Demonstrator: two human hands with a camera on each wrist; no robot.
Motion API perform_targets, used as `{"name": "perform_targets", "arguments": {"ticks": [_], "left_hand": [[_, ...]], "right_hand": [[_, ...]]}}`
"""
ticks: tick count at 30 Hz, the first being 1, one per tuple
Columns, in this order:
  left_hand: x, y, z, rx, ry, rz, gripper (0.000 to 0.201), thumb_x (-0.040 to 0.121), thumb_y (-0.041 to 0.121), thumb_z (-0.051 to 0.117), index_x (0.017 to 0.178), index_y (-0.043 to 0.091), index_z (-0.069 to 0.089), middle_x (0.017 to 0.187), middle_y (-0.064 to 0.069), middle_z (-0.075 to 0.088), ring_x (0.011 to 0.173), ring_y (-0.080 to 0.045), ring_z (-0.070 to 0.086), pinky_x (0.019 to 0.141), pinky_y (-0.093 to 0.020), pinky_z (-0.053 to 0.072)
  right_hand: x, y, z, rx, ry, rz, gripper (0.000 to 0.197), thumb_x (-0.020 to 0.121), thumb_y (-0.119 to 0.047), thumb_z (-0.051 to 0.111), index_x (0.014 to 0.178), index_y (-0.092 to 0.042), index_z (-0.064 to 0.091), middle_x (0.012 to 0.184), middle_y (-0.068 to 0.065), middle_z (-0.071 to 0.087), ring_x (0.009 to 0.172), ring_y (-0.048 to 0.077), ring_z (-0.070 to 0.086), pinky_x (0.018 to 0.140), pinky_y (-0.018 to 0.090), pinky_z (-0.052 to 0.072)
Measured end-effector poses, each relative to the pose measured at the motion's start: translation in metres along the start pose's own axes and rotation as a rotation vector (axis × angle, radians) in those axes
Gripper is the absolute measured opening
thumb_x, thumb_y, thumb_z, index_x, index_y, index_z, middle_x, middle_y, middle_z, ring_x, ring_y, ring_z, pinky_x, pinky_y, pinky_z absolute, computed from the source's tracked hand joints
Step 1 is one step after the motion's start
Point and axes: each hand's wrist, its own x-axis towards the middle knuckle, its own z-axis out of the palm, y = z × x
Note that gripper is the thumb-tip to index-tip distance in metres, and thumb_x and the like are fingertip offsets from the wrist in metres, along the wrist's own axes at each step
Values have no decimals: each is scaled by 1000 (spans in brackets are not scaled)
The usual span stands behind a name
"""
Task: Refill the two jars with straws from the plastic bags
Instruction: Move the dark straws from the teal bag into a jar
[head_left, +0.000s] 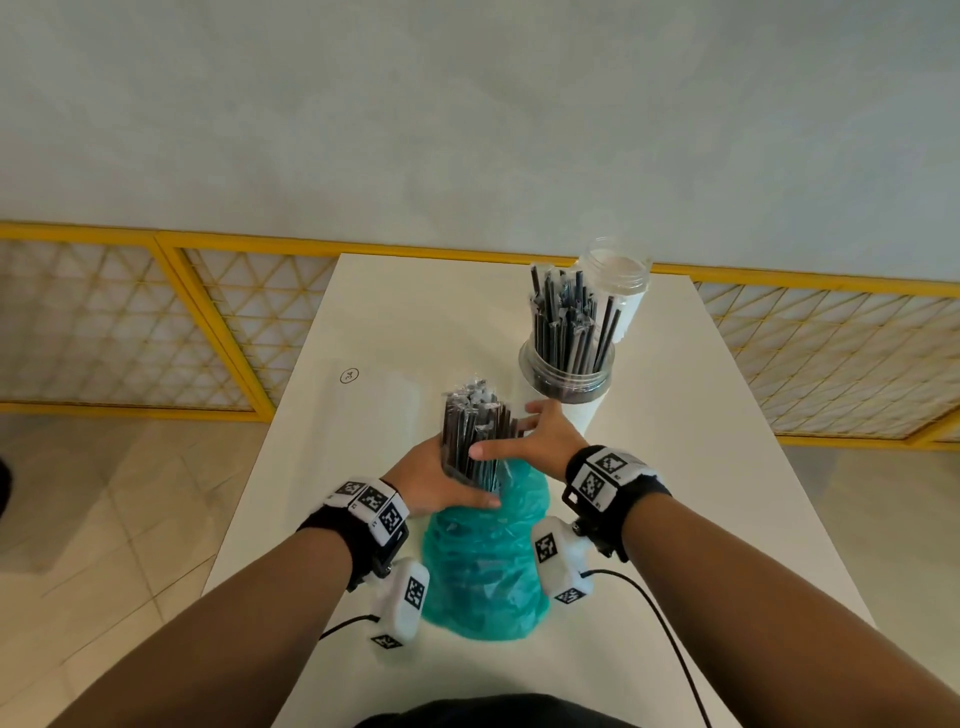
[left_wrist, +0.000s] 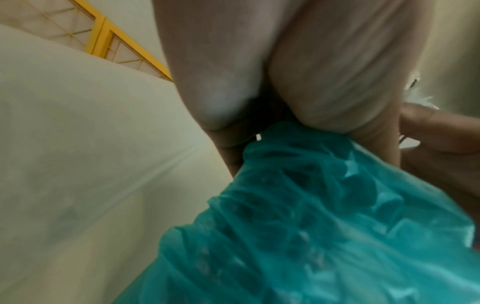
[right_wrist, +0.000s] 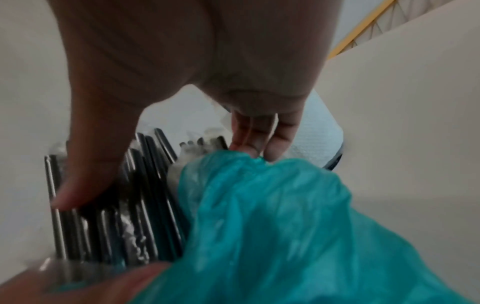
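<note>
Straws (head_left: 475, 431), dark and wrapped, stand bunched out of the mouth of a teal plastic bag (head_left: 483, 571) on a white table (head_left: 727, 467) in the head view. The left hand (head_left: 431, 480) curls round the bundle; the right hand (head_left: 543, 436) is spread, thumb laid across it. Beyond stand a part-filled jar (head_left: 569, 371) and an empty jar (head_left: 618, 270). Left wrist view, blurred: palm against the bag's gathered neck. Right wrist view: thumb on the straws, fingers (right_wrist: 259, 135) touching the bag's rim.

Head camera looks down; 2 close wrist cameras share the bag (left_wrist: 311, 226).
</note>
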Motion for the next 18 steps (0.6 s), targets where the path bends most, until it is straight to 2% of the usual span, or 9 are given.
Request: {"name": "perform_targets", "arguments": {"ticks": [2,3,4,5,9,11,13,16,18], "left_hand": [[-1,-2,0,-9,-1,4,80,52,31,94,124,29,60,113,8,72,109,-7,66,100,-39,52],[-1,-3,-1,-12,-4,11,83,50,34,94,125,28,60,114,8,72,109,-7,66,101,-39,51],[0,-2,-1,-16,-6,13,84,49,35,94,125,28,60,114,8,72,110,-8,66,101,-40,51],[1,-1,-1,-25,-4,15,84,48,36,94,125,28,60,114,8,72,110,-8,66,101,-40,51],[4,7,-2,-23,24,48,72,53,31,94,118,36,61,114,9,71,110,-6,65,101,-36,51],[6,10,-3,-32,43,68,67,59,24,93,116,35,61,112,12,71,107,-1,65,101,-32,51],[8,12,-7,-31,68,81,67,58,24,93,118,31,63,110,12,72,105,0,66,99,-30,52],[12,7,-15,-21,64,64,81,50,37,94,123,28,61,114,10,72,108,-4,66,101,-32,50],[13,4,-16,29,73,33,84,45,47,92,122,28,63,114,9,72,107,-6,66,102,-35,50]], "right_hand": [[3,0,2,-40,-135,-23,79,57,-45,90,122,-13,58,111,-2,67,103,12,63,92,26,49],[2,-2,3,-35,-178,-38,63,61,-38,89,115,-15,66,105,-4,71,99,10,65,87,22,50],[2,-2,3,-6,-202,-52,51,64,-29,88,110,-16,70,102,-4,72,97,10,66,83,19,50],[3,-2,4,14,-201,-62,47,65,-24,88,108,-16,71,102,-2,73,97,11,66,84,19,50],[7,-3,7,110,-173,-150,65,55,-21,92,114,-14,64,110,4,73,107,18,67,99,36,50],[7,-7,6,125,-119,-199,61,62,-10,88,116,-8,60,111,8,72,106,20,67,97,35,51],[4,-16,2,150,-60,-260,56,68,-2,83,117,-5,57,112,9,70,104,19,66,91,29,53],[4,-29,-9,247,30,-317,57,70,-8,84,119,-7,56,112,7,71,103,18,68,89,30,56],[4,-38,-15,282,112,-324,67,63,-22,89,119,-10,56,111,4,71,102,16,68,90,33,56]]}}
